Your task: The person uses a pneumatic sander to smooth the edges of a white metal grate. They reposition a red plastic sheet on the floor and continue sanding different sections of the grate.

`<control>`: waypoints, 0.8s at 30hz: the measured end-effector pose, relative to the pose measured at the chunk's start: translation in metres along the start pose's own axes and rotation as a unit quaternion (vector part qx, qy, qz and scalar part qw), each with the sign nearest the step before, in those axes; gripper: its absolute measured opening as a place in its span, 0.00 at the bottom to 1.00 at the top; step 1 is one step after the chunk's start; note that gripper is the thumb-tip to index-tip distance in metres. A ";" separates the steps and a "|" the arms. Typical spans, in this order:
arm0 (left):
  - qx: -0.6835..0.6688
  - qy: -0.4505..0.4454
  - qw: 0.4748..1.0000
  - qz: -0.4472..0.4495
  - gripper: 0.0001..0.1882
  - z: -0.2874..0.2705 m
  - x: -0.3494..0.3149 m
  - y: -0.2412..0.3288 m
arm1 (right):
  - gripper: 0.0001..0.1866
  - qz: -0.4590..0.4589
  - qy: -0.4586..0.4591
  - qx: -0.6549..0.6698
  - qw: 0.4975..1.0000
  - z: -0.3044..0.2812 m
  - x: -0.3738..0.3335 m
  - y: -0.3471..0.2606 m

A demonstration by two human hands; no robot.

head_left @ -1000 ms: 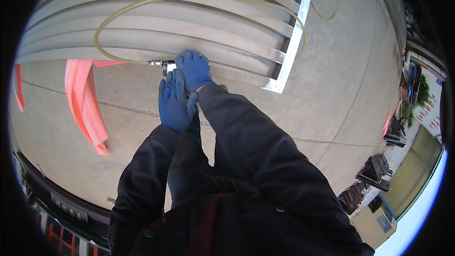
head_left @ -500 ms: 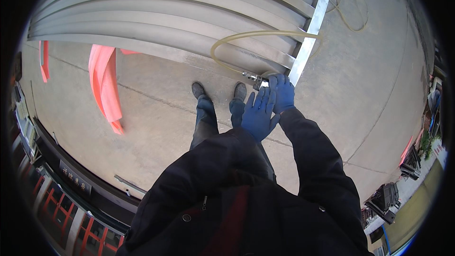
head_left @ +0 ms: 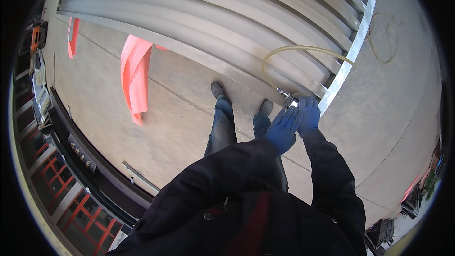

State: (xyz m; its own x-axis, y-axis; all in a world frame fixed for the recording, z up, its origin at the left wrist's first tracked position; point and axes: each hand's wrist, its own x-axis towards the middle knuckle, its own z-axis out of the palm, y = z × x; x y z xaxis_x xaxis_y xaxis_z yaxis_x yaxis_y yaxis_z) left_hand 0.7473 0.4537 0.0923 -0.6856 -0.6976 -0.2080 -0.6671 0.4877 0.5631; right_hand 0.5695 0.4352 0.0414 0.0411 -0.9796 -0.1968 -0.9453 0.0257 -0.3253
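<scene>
Clamping the right hand (head_left: 309, 114), blue-gloved, around the back of a metal fitting (head_left: 287, 97) at the end of a yellowish hose (head_left: 303, 50), with fingers wrapped shut on it. Keeping the left hand (head_left: 283, 130) just beside and nearer, flat, fingers spread and holding nothing, resting against the right wrist. Pointing the fitting's tip at the near lip of the grey ribbed panels (head_left: 213, 23), touching or nearly so; cannot tell which.

Compared with a second ago: sits no longer at the middle of the panel stack but at its right end, right beside the white edge strip (head_left: 348, 66). Loops the hose in a shorter, tighter arc over the ribs than before. Shows both shoes (head_left: 218, 89) now, toes close to the panel edge, where a second ago none were in view. Suggests the work has run along the panels and reached their last stretch.

Edges and room: white strip closing off the panels immediately right of the fitting, so little travel left that way. Open concrete floor (head_left: 379, 128) right and near, with a thin coil of wire (head_left: 384, 38) lying well apart, far right. Orange sheets (head_left: 135, 78) on the floor to the left, clear of the feet. Dark railing (head_left: 95, 161) further left, well apart.
</scene>
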 end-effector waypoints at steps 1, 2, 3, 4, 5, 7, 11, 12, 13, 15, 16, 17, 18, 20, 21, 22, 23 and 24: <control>-0.008 0.050 0.999 -0.002 0.49 -0.009 -0.006 -0.013 | 0.24 -0.003 -0.005 -0.013 1.000 0.003 0.009 -0.016; -0.040 0.053 0.998 -0.013 0.49 -0.017 -0.013 -0.025 | 0.24 -0.020 0.009 -0.029 0.999 0.004 0.016 -0.031; -0.051 0.046 0.997 -0.023 0.49 -0.026 -0.020 -0.037 | 0.24 -0.003 -0.016 -0.025 1.000 0.007 0.025 -0.049; -0.058 0.040 0.997 -0.030 0.49 -0.036 -0.023 -0.052 | 0.24 0.007 -0.018 -0.020 1.000 0.012 0.037 -0.066; -0.068 0.047 0.996 -0.042 0.48 -0.045 -0.028 -0.065 | 0.24 0.014 -0.030 -0.023 0.999 0.015 0.048 -0.084; -0.064 0.068 0.994 -0.059 0.46 -0.064 -0.039 -0.098 | 0.23 0.004 -0.038 -0.030 0.999 0.024 0.074 -0.121; -0.021 0.082 0.993 -0.086 0.45 -0.108 -0.064 -0.165 | 0.20 -0.044 -0.014 -0.047 0.998 0.045 0.127 -0.200; -0.012 0.078 0.992 -0.096 0.45 -0.118 -0.069 -0.181 | 0.20 -0.052 -0.007 -0.055 0.997 0.050 0.138 -0.218; -0.018 0.095 0.991 -0.097 0.45 -0.126 -0.073 -0.197 | 0.20 -0.056 -0.018 -0.063 0.996 0.057 0.151 -0.235; -0.025 0.110 0.988 -0.110 0.45 -0.138 -0.081 -0.222 | 0.20 -0.070 -0.032 -0.075 0.994 0.069 0.170 -0.262; -0.035 0.116 0.987 -0.108 0.46 -0.141 -0.083 -0.229 | 0.21 -0.065 -0.046 -0.083 0.993 0.072 0.177 -0.270; -0.046 0.120 0.986 -0.108 0.46 -0.142 -0.087 -0.234 | 0.22 -0.065 -0.054 -0.087 0.993 0.074 0.180 -0.274; -0.055 0.137 0.982 -0.113 0.46 -0.142 -0.089 -0.235 | 0.23 -0.079 -0.052 -0.082 0.992 0.074 0.180 -0.275; -0.060 0.115 0.986 -0.104 0.48 -0.134 -0.089 -0.224 | 0.23 -0.063 -0.053 -0.099 0.992 0.067 0.170 -0.264; -0.072 0.105 0.987 -0.097 0.48 -0.128 -0.089 -0.213 | 0.22 -0.040 -0.089 -0.113 0.989 0.059 0.158 -0.255; -0.083 0.096 0.988 -0.088 0.48 -0.121 -0.088 -0.201 | 0.23 -0.043 -0.071 -0.107 0.991 0.051 0.143 -0.244; -0.099 0.089 0.988 -0.080 0.48 -0.115 -0.085 -0.190 | 0.23 -0.030 -0.085 -0.109 0.990 0.043 0.131 -0.232; -0.115 0.082 0.987 -0.072 0.48 -0.109 -0.083 -0.177 | 0.23 0.001 -0.119 -0.119 0.986 0.036 0.120 -0.222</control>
State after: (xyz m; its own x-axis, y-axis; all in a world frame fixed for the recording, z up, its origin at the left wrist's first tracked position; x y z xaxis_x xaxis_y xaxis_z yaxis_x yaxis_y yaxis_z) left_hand 0.9543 0.3681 0.0969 -0.5205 -0.8352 -0.1776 -0.6572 0.2592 0.7077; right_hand 0.7959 0.3194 0.0567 0.0875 -0.9042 -0.4181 -0.9934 -0.0479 -0.1043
